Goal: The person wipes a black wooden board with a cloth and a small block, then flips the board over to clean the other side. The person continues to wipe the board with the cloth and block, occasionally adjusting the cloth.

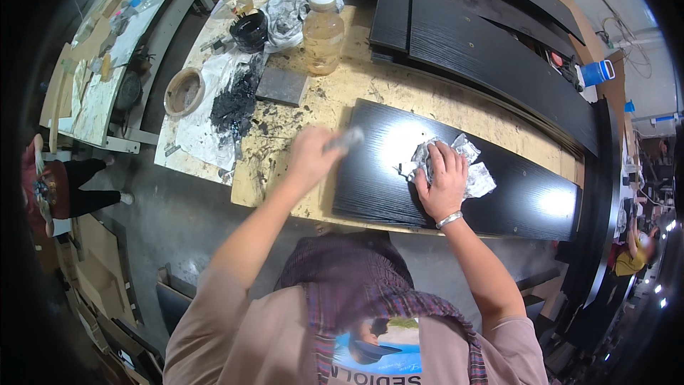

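A glossy black wood-grain board lies flat on the worktable in front of me. My right hand, with a bracelet at its wrist, presses a crumpled white cloth stained with black onto the board's middle. Over the board's left end, my left hand is closed around a small greyish piece. Motion blurs that piece, so its kind cannot be made out, nor whether it touches the board. Left of it, black smears mark the yellowish tabletop.
Past the board stand a bottle of yellowish liquid, a black bowl and a dark flat block. A round wooden dish sits on stained white cloth. Stacked black boards fill the far right. Another person is at far left.
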`<state>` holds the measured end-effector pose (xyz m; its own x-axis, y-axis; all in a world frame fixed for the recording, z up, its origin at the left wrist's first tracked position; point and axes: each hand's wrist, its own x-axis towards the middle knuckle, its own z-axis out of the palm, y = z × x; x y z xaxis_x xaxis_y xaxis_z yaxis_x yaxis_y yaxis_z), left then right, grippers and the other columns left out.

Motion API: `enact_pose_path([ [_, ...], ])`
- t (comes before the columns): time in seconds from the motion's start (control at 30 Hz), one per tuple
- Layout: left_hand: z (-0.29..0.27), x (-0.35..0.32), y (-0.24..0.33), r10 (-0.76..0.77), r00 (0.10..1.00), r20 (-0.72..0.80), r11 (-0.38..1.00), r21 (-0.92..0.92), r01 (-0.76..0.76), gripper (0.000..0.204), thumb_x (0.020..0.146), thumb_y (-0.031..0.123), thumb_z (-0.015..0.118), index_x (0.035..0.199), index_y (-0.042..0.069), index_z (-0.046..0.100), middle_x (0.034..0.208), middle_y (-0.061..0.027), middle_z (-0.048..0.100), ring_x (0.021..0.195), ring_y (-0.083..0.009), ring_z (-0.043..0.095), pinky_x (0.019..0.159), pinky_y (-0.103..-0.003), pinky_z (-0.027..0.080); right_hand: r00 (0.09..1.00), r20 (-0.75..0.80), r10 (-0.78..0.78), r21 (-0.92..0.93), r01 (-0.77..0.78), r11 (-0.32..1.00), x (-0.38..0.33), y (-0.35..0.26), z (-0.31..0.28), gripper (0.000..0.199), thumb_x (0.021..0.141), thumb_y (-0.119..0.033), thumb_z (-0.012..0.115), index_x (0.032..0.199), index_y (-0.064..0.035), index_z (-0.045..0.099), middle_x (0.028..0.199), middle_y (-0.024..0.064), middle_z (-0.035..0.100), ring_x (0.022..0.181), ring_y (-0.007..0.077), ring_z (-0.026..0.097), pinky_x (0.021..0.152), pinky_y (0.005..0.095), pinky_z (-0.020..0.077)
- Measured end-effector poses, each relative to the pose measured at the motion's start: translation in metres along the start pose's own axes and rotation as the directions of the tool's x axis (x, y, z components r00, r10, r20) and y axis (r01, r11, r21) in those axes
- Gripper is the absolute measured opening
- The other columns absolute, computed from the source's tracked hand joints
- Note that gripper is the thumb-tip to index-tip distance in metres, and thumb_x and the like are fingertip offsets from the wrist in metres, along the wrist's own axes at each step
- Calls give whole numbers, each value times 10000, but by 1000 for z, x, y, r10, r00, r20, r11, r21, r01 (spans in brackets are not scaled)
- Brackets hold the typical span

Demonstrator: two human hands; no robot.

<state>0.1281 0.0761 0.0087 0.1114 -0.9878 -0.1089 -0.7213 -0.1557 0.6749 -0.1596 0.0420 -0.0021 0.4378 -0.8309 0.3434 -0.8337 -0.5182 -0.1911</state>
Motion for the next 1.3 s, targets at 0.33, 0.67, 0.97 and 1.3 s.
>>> enact_pose_path([
  [0.33,-13,-83,-24,-52,949,310,-109,-947,303,425,930,71,643,1315,-45,502,1217,-166,643,1068,-221,657,928,-337,519,1000,-5,1,-3,-1,1000,1,-2,2,525,806,-279,665,1275,-68,558,1302,132,561,1210,350,508,1093,558,320],
  [0.67,-67,-111,-75,-308,944,122,125,-978,167,275,944,28,567,1216,-15,571,1037,-112,671,860,-175,676,749,-310,579,1000,18,21,-18,-21,1000,-4,-1,3,527,825,-266,645,1295,-45,553,1310,139,548,1241,344,486,1117,546,296],
  [0.97,-115,6,-144,-152,873,-463,985,-1,171,424,820,-1,670,1238,44,620,959,-104,656,896,-253,644,805,-344,523,1000,6,6,-12,-6,1000,-2,-2,2,520,818,-255,642,1282,-38,559,1292,153,558,1222,357,494,1113,548,301],
  [1.3,-125,77,-172,-50,926,-373,935,309,175,333,805,19,646,1122,66,738,1045,-188,666,1032,-361,618,905,-438,505,1000,-13,-2,-9,2,1000,-1,-1,-1,517,803,-252,661,1261,-32,568,1276,156,569,1191,368,511,1081,545,328],
])
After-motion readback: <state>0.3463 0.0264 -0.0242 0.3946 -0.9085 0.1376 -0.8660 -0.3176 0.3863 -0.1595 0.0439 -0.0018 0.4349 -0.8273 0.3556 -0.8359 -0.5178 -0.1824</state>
